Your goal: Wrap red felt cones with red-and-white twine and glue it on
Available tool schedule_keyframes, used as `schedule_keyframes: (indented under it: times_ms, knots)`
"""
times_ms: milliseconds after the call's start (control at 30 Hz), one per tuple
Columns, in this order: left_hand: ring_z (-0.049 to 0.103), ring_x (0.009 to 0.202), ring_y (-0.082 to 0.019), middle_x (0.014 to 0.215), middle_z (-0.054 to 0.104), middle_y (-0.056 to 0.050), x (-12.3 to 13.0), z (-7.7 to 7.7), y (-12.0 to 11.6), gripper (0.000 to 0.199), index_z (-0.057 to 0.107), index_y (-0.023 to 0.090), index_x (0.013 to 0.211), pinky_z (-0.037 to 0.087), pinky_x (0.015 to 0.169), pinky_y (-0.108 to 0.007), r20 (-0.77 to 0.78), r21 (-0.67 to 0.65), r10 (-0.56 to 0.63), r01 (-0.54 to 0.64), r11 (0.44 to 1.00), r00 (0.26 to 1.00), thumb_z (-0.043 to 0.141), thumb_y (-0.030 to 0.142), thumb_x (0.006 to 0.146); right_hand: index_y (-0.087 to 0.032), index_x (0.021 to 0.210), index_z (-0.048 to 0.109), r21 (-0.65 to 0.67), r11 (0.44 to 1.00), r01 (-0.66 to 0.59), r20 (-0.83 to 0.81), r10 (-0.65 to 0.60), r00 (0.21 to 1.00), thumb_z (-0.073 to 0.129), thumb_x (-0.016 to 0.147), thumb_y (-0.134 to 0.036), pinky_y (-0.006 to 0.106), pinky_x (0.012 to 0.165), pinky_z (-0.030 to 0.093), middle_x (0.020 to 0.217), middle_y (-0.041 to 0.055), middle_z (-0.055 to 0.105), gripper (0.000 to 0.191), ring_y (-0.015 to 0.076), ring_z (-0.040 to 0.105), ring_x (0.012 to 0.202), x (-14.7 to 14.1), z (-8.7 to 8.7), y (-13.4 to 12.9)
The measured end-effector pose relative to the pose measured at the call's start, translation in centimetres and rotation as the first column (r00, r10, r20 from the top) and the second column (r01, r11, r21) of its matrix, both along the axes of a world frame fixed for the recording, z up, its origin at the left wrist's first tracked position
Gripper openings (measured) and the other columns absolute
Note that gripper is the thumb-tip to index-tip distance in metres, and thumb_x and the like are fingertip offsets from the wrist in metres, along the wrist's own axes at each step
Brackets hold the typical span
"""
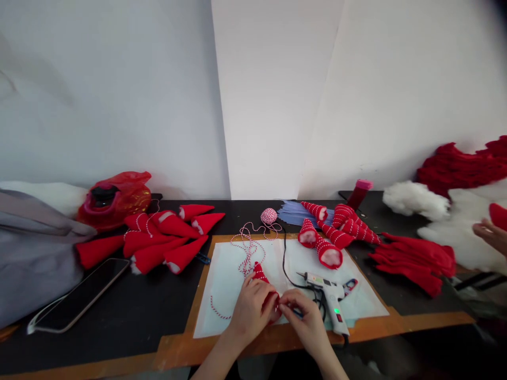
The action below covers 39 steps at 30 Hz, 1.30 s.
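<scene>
Near the front edge of a white sheet (293,258), my left hand (253,306) is closed around a red felt cone (259,272) wound with red-and-white cord. The cone's tip points up and away from me. My right hand (303,314) pinches at the cone's wide end; what lies between its fingertips is too small to make out. Twisted cord (247,253) runs in loops from a ball (269,216) at the back down to the cone. A white glue gun (327,293) with a green light lies just right of my right hand.
Plain red cones (178,224) lie at left, beside a phone (81,295) and a red bag (119,198). Cord-wrapped cones (330,253) rest at back right, near red fabric pieces (415,258) and white stuffing (415,200). Another person's hand (491,235) holds something red at far right.
</scene>
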<state>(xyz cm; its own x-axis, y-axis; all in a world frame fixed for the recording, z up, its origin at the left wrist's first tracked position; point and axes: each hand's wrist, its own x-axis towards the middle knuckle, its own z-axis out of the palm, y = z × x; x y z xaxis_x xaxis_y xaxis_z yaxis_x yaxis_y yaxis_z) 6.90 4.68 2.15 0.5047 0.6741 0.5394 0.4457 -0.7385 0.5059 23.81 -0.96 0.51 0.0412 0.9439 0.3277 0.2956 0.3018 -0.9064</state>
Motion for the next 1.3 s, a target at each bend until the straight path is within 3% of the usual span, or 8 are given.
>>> schedule_keyframes:
  times_ms: [233, 433, 600, 800, 900, 1000, 1167, 1300]
  knots:
    - [0.062, 0.084, -0.020, 0.086, 0.067, -0.003, -0.4, 0.5, -0.4, 0.019, 0.058, 0.020, 0.091, 0.044, 0.103, -0.052, 0.024, 0.022, -0.010, 0.010, 1.000, 1.000, 0.048, 0.005, 0.088, -0.020, 0.091, 0.068, 0.080, 0.991, 0.103, 0.064, -0.108, 0.992, 0.057, 0.090, -0.016, 0.026, 0.071, 0.054, 0.099, 0.0090, 0.063, 0.011, 0.0197, 0.065, 0.087, -1.0, -0.9, -0.5]
    - [0.052, 0.115, -0.032, 0.121, 0.052, -0.013, -0.6, 0.1, -2.4, 0.021, 0.064, 0.020, 0.095, 0.045, 0.101, -0.056, 0.038, 0.113, 0.057, -0.061, 0.992, 0.998, 0.055, 0.009, 0.079, -0.021, 0.094, 0.067, 0.133, 0.979, 0.155, 0.083, -0.167, 0.982, 0.054, 0.092, -0.016, 0.026, 0.072, 0.055, 0.098, 0.0082, 0.063, 0.013, 0.0189, 0.065, 0.085, -1.4, -0.7, -0.5]
    - [0.054, 0.111, -0.029, 0.118, 0.050, -0.013, -0.4, -0.9, -2.5, 0.015, 0.060, 0.020, 0.094, 0.052, 0.093, -0.046, 0.058, 0.092, 0.142, -0.147, 0.985, 0.988, 0.055, 0.009, 0.085, -0.022, 0.093, 0.063, 0.137, 0.973, 0.186, 0.102, -0.200, 0.974, 0.054, 0.094, -0.017, 0.027, 0.069, 0.054, 0.090, 0.0053, 0.062, 0.010, 0.0189, 0.064, 0.079, -1.6, -0.9, -0.1]
    - [0.055, 0.111, -0.027, 0.113, 0.053, -0.011, -0.9, 0.0, -0.9, 0.012, 0.055, 0.021, 0.094, 0.048, 0.099, -0.048, 0.067, 0.063, 0.108, -0.112, 0.992, 0.992, 0.055, 0.011, 0.088, -0.022, 0.103, 0.051, 0.149, 0.954, 0.262, 0.127, -0.281, 0.951, 0.053, 0.091, -0.016, 0.031, 0.067, 0.055, 0.097, 0.0071, 0.056, 0.014, 0.0219, 0.059, 0.086, -0.6, -1.6, 1.2]
    - [0.055, 0.111, -0.027, 0.112, 0.053, -0.010, -1.1, 0.6, -0.4, 0.012, 0.055, 0.021, 0.093, 0.049, 0.097, -0.046, 0.072, 0.029, 0.084, -0.087, 0.996, 0.994, 0.054, 0.010, 0.087, -0.021, 0.126, 0.048, 0.153, 0.971, 0.182, 0.165, -0.207, 0.964, 0.051, 0.087, -0.010, 0.044, 0.094, 0.052, 0.126, 0.0136, 0.055, 0.041, 0.0272, 0.055, 0.116, 0.1, -1.5, 2.4]
    - [0.057, 0.108, -0.025, 0.110, 0.054, -0.009, -1.4, 1.0, -0.1, 0.012, 0.055, 0.021, 0.093, 0.051, 0.093, -0.041, 0.075, -0.026, 0.055, -0.053, 0.998, 0.996, 0.054, 0.011, 0.087, -0.024, 0.138, 0.048, 0.130, 0.991, 0.029, 0.196, -0.055, 0.979, 0.048, 0.082, -0.004, 0.047, 0.112, 0.039, 0.141, 0.0108, 0.053, 0.059, 0.0256, 0.048, 0.133, 0.6, -1.0, 3.6]
    - [0.059, 0.103, -0.024, 0.105, 0.055, -0.008, -2.2, 2.0, 0.2, 0.011, 0.056, 0.021, 0.096, 0.053, 0.090, -0.039, 0.100, -0.100, 0.019, -0.009, 0.995, 0.995, 0.054, 0.014, 0.088, -0.023, 0.132, 0.056, 0.045, 0.996, -0.072, 0.146, 0.065, 0.987, 0.048, 0.082, -0.004, 0.040, 0.098, 0.050, 0.110, 0.0070, 0.070, 0.054, 0.0222, 0.065, 0.107, 0.3, 0.1, 4.3]
    - [0.062, 0.100, -0.023, 0.109, 0.056, -0.010, -2.8, 2.6, 0.4, 0.014, 0.056, 0.021, 0.096, 0.055, 0.087, -0.038, 0.140, -0.136, 0.015, 0.004, 0.991, 0.990, 0.054, 0.012, 0.086, -0.022, 0.105, 0.071, -0.018, 0.987, -0.159, 0.081, 0.160, 0.984, 0.053, 0.083, -0.008, 0.031, 0.082, 0.055, 0.098, 0.0049, 0.068, 0.032, 0.0195, 0.068, 0.092, -1.0, 0.9, 2.9]
